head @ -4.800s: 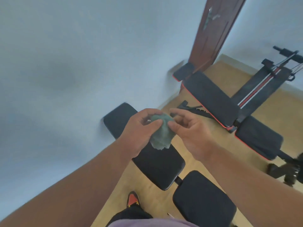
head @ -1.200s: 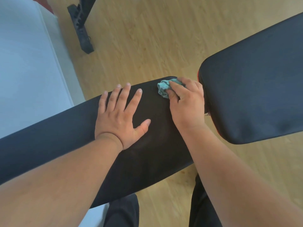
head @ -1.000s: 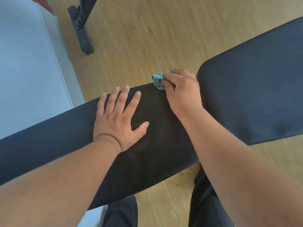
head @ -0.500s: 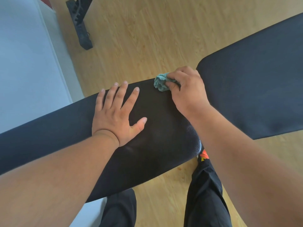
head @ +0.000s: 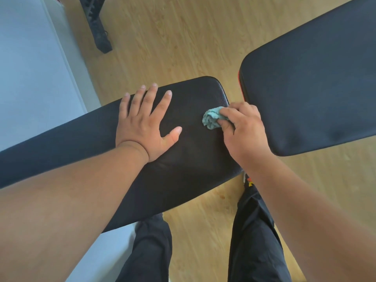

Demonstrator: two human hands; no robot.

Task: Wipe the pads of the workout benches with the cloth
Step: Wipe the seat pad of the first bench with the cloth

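- The long black bench pad (head: 193,159) is seen stretching from the left edge of the view toward the centre, its rounded end near the middle.
- The left hand (head: 142,127) is laid flat on the pad near its far edge, fingers (head: 149,98) straight and spread, thumb out to the side; nothing is held.
- The crumpled teal cloth (head: 211,119) is pressed onto the pad close to its rounded right end.
- The cloth is gripped by the right hand (head: 244,127), its fingers (head: 227,115) curled over the bundle and the thumb tucked beneath it.
- A second black pad (head: 315,88) is seen just beside the first one's end, to the right, with a red seam visible along its near-left edge; a narrow gap is left between the two.
- The wooden floor (head: 173,37) is visible beyond and below the pads.
- A black frame foot (head: 97,27) is seen on the floor at the top left, beside the pale wall (head: 30,68).
- Black trouser legs (head: 254,241) are seen below the pad.
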